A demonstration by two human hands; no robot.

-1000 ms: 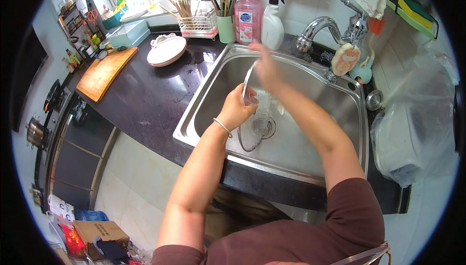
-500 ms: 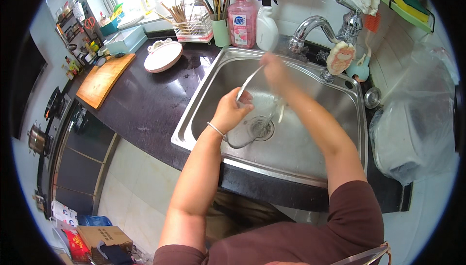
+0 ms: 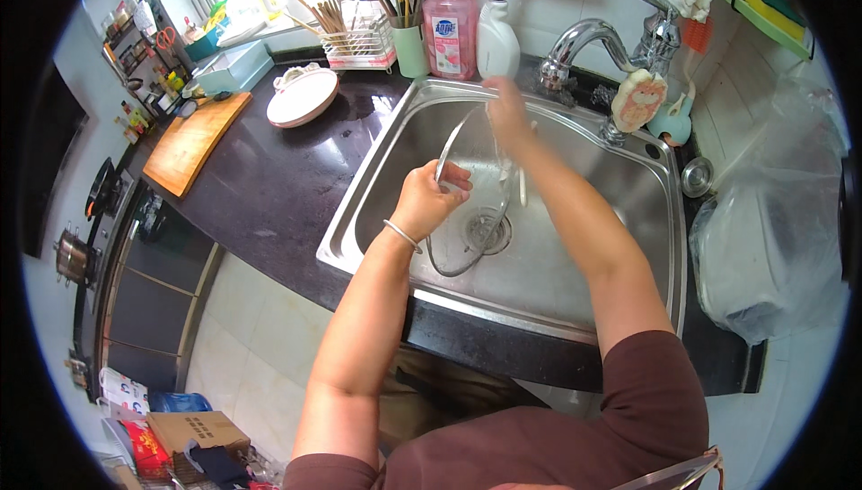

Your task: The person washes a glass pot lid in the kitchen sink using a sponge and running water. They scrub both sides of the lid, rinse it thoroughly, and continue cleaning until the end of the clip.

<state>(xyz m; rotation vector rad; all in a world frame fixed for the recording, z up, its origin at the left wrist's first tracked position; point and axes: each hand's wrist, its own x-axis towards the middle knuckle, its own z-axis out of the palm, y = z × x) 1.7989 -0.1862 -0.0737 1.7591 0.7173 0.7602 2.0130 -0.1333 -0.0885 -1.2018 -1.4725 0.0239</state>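
Note:
Over the sink (image 3: 575, 288), a thin pale translucent loop (image 3: 450, 144), like a sealing ring, hangs between my hands. My left hand (image 3: 426, 200) pinches its left side between thumb and fingers. At the loop's top, near the sink's back wall, my right hand (image 3: 509, 122) is closed on it, slightly blurred. The lower part of the loop bows down in front of the drain (image 3: 488, 229). A slim white piece (image 3: 523, 186) shows beside my right forearm; I cannot tell what it is.
Behind the sink stand a pink pump bottle (image 3: 452, 32), a white spray bottle (image 3: 497, 41) and the faucet (image 3: 584, 36). A covered dish (image 3: 303, 99) and a wooden board (image 3: 193, 144) lie on the left counter. Plastic-wrapped ware (image 3: 741, 247) stands at right.
My right hand has shifted slightly along the upper part of the loop. The loop's lower curve hangs in a different shape. My left hand keeps nearly the same place.

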